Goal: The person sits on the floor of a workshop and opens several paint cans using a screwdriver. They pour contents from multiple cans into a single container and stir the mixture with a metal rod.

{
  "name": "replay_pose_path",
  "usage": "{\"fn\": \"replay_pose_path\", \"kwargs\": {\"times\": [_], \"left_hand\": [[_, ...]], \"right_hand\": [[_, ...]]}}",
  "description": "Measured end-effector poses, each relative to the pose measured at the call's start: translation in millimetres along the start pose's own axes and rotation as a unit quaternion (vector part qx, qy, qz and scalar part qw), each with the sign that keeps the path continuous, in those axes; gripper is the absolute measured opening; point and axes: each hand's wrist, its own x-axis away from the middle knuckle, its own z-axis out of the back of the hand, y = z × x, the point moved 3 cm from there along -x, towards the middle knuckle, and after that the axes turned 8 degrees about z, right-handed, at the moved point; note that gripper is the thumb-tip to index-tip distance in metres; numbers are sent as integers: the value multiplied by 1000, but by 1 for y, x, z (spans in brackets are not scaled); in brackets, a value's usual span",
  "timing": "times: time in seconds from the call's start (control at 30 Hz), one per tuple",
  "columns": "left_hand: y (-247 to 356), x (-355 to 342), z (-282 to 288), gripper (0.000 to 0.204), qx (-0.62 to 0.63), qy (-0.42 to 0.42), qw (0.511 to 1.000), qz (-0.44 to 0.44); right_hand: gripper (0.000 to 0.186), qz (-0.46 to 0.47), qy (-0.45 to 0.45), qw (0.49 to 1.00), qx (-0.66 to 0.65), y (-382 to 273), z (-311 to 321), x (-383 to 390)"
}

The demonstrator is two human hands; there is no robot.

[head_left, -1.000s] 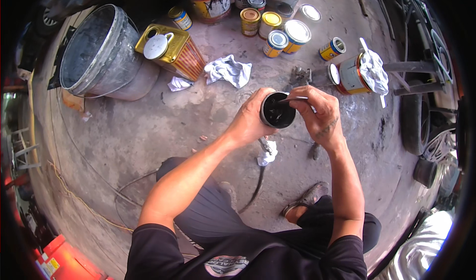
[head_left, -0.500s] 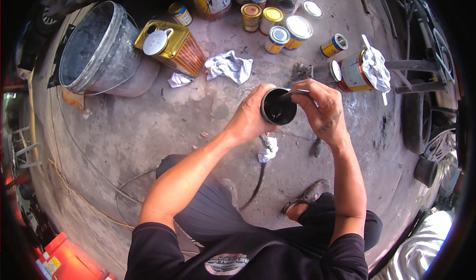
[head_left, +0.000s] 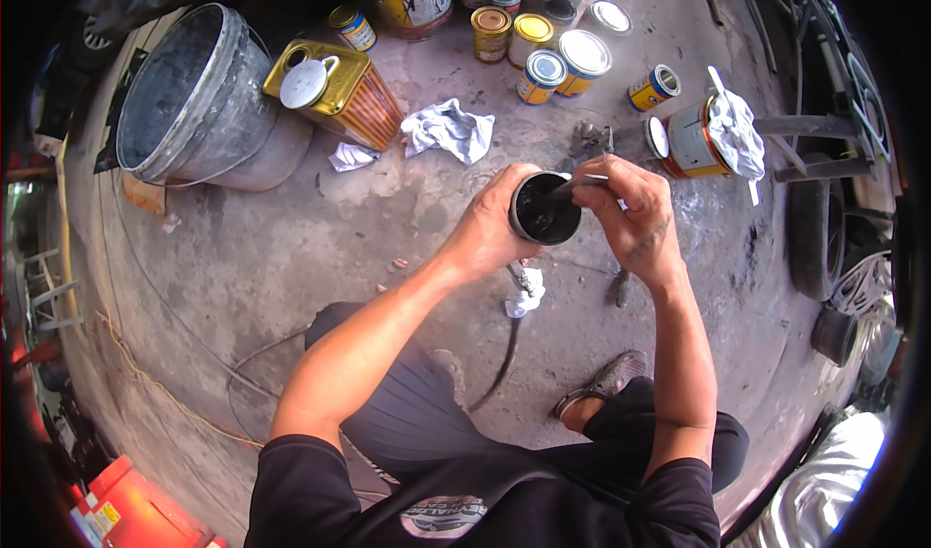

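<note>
My left hand is wrapped around a round cup of dark liquid, whose open mouth faces up. In my right hand, pinched between thumb and fingers, is a thin flat stirring stick. The stick's lower end reaches over the rim into the dark liquid. Just below the cup a white rag surrounds a greyish metal piece, partly hidden by the cup and hand. From there a black hose runs down toward my legs.
A big grey bucket and a yellow rectangular tin stand at the far left. Crumpled white paper lies beside them. Several paint cans are grouped at the back. A rag-topped can sits right; a thin hose crosses the floor left.
The stick has shifted and tilted within the cup as my right hand moves slightly. My left hand and the cup stay in place.
</note>
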Motion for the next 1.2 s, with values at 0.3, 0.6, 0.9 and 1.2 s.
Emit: {"fn": "replay_pose_path", "kwargs": {"times": [0.3, 0.6, 0.9, 1.2], "left_hand": [[1, 1, -2, 79, 5, 4, 1000, 15], [3, 0, -1, 79, -9, 6, 1000, 12], [0, -2, -1, 77, -3, -1, 1000, -13], [-1, 1, -1, 78, -8, 3, 1000, 12]], "right_hand": [[10, 27, -1, 1000, -4, -2, 0, 1], [13, 41, -7, 999, -25, -3, 0, 0], [15, 73, -5, 997, -14, -7, 0, -2], [13, 52, -30, 998, -34, -5, -2, 0]]}}
